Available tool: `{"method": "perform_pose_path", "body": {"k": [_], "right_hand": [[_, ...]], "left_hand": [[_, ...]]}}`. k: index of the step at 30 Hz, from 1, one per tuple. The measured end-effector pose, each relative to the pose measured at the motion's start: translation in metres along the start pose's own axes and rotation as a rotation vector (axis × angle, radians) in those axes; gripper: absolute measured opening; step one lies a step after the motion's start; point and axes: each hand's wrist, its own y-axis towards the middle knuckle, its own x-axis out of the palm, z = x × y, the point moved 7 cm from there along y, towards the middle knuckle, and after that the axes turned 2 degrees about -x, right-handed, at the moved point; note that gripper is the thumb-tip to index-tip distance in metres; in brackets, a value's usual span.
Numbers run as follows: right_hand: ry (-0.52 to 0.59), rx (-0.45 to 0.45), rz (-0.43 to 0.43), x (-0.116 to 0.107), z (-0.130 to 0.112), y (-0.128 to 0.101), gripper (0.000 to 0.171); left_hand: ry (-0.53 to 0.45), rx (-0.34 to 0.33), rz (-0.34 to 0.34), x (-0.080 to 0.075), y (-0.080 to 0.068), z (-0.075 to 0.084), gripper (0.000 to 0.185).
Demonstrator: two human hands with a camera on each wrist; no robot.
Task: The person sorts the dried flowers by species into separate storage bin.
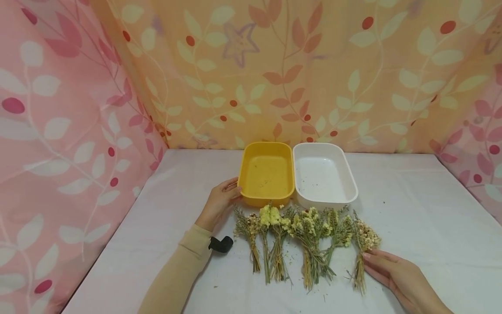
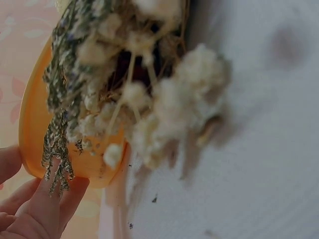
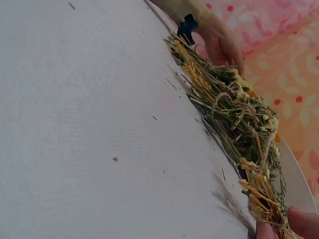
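Two trays [image 1: 266, 174] side by side, dried bunches [image 1: 306, 235] in front

Soft even light, faint shadows; head view sharp, left wrist close-up blurred

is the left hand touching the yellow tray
Touching: in the head view the left hand has its fingertips against the yellow tray at its near left corner.

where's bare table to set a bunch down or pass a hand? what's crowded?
Free: the white table right of the white tray, and the stretch left of the yellow tray beyond the left hand. Crowded: the row of dried flower bunches right in front of both trays, with the right hand at its right end.
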Motion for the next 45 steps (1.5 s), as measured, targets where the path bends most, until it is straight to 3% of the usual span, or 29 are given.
{"method": "perform_pose_path", "body": {"k": [13,23,34,41,43,45], "right_hand": [[0.02,0.019,0.019,-0.003,-0.001,0.003,0.086],[0.014,0.011,0.003,-0.006,-0.004,-0.006,0.083],[0.004,-0.025,0.041,-0.007,-0.022,-0.014,0.088],[-0.072,-0.063,0.038,-0.005,-0.044,-0.015,0.089],[-0.066,-0.091,0.037,-0.002,-0.052,-0.017,0.082],[-0.047,-0.127,0.03,0.002,-0.061,-0.017,0.057]], "left_hand": [[0.01,0.005,-0.01,0.001,-0.001,0.003,0.053],[0.008,0.019,-0.014,0.0,-0.002,0.005,0.051],[0.008,0.005,0.005,-0.004,-0.002,0.005,0.052],[0.0,-0.001,0.006,-0.002,-0.002,0.002,0.05],[0.0,0.0,0.004,-0.001,-0.002,0.002,0.05],[-0.001,0.003,-0.002,0.0,-0.001,0.002,0.05]]}}
